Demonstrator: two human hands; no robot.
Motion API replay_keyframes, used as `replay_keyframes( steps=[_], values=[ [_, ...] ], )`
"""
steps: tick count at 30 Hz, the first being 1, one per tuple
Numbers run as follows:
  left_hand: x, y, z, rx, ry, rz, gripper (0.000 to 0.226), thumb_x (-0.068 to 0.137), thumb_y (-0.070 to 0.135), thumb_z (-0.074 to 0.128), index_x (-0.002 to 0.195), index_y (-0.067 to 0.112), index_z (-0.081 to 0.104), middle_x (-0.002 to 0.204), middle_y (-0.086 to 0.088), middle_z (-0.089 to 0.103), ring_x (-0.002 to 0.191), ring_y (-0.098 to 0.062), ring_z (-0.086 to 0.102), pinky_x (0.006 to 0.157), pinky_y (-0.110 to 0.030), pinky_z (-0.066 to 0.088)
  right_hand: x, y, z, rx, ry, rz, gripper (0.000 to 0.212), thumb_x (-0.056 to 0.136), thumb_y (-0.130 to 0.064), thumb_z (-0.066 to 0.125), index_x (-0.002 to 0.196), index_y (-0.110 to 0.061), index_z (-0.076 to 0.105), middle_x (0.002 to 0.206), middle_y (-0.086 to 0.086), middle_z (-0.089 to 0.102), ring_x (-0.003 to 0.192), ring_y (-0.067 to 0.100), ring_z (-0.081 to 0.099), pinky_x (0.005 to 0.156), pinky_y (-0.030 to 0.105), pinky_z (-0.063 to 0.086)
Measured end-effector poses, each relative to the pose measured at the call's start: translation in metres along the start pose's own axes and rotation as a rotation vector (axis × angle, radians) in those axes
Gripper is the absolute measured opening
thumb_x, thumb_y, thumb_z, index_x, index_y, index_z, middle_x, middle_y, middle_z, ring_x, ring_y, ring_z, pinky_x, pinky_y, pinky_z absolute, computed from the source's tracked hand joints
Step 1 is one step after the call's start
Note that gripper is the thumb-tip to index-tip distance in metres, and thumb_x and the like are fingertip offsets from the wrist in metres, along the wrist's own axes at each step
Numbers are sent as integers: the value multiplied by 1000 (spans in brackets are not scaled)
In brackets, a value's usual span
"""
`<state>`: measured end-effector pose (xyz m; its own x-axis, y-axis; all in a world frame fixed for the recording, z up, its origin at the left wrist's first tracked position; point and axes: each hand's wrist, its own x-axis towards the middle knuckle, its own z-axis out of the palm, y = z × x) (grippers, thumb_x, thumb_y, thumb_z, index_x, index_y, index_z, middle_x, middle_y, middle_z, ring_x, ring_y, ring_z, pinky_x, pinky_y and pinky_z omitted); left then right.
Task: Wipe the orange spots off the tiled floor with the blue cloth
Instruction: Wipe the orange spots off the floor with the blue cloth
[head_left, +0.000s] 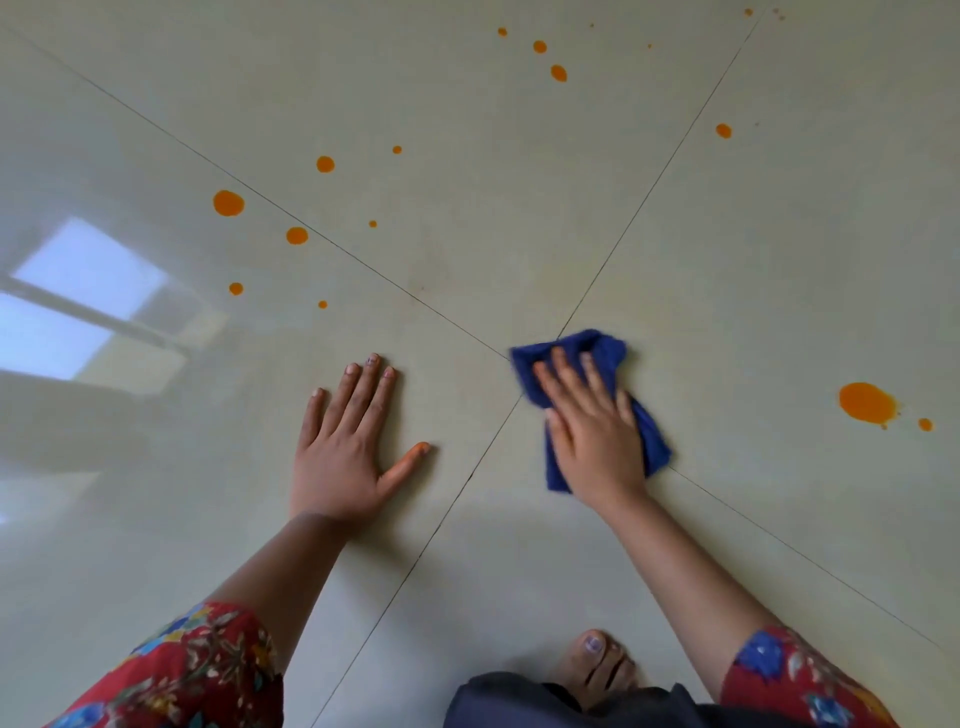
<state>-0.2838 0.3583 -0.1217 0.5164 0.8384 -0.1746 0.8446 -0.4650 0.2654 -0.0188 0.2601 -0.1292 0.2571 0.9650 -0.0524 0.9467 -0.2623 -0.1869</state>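
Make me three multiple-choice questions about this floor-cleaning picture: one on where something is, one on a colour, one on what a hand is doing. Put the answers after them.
1. Where does the blue cloth lie?
A. On the largest orange spot
B. Where the tile joints cross
C. Against the bare foot

2. What is the main colour of the sleeves?
A. White
B. Green
C. Red

3. How is the left hand placed?
A. Flat on the floor, fingers spread
B. Clenched in a fist
C. Gripping the cloth

Answers:
1 B, the cloth sits where the dark joint lines meet, under the right hand.
2 C, both sleeves are red with a flower print.
3 A, its palm and straight fingers lie on bare tile, apart from the cloth.
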Motion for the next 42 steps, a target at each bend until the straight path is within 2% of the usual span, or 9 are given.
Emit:
replay_keyframes(
  steps=[3,5,9,14,22,25,29,37,42],
  values=[
    [0,1,0,-6,3,2,83,89,71,30,155,27,9,163,11,3,150,-11,0,121,-40,5,25,21,-4,35,48,378,54,97,-37,25,149,-27,35,158,-6,29,146,21,25,110,49,27],
    [0,1,-1,-4,-7,4,83,89,71,30,155,27,9,163,11,3,150,-11,0,121,-40,4,61,16,-8,47,57,448,54,98,-38,24,150,-27,32,160,-6,24,148,22,19,114,49,21],
    [-1,2,-2,-1,-20,2,83,89,71,31,155,26,9,163,10,4,150,-11,0,121,-40,5,104,-36,1,12,-22,150,54,99,-33,33,152,-29,26,161,-7,19,148,22,17,113,47,22],
    [0,0,-3,10,-40,2,83,89,71,31,155,27,8,163,10,5,150,-12,2,121,-41,7,4,-47,6,-35,-79,-355,52,98,-37,35,149,-32,33,159,-10,24,145,19,26,112,44,22],
    [1,2,-10,10,-110,18,83,89,72,23,155,29,-2,162,13,-8,149,-10,-9,121,-38,-3,99,-13,-7,40,13,194,56,94,-38,22,146,-28,40,156,-7,33,145,22,28,111,49,28],
    [5,-5,-26,73,-192,59,81,84,75,4,151,34,-13,158,15,-18,147,-8,-17,117,-29,-14,106,-61,4,63,-8,3,56,92,-35,26,144,-28,44,154,-7,37,142,23,34,108,48,33],
    [8,-21,-71,240,-264,228,81,83,76,-6,152,33,-9,160,12,-7,149,-12,-2,119,-28,-7,35,-61,8,19,-92,-449,49,98,-37,35,147,-32,38,156,-10,32,145,18,29,114,43,23],
    [42,-20,-168,450,-532,313,98,53,81,-36,141,39,-27,155,18,-17,140,0,-18,114,-25,-13,109,-40,-13,101,-91,-31,51,92,-32,33,138,-27,52,147,-7,48,138,24,41,105,47,38],
    [74,-13,-177,421,-612,383,115,50,85,-31,152,34,-10,160,17,-4,148,-4,-5,116,-26,-7,88,-69,-8,-13,-235,-486,51,93,-39,33,141,-32,48,151,-9,41,141,21,37,109,46,30]
  ],
)
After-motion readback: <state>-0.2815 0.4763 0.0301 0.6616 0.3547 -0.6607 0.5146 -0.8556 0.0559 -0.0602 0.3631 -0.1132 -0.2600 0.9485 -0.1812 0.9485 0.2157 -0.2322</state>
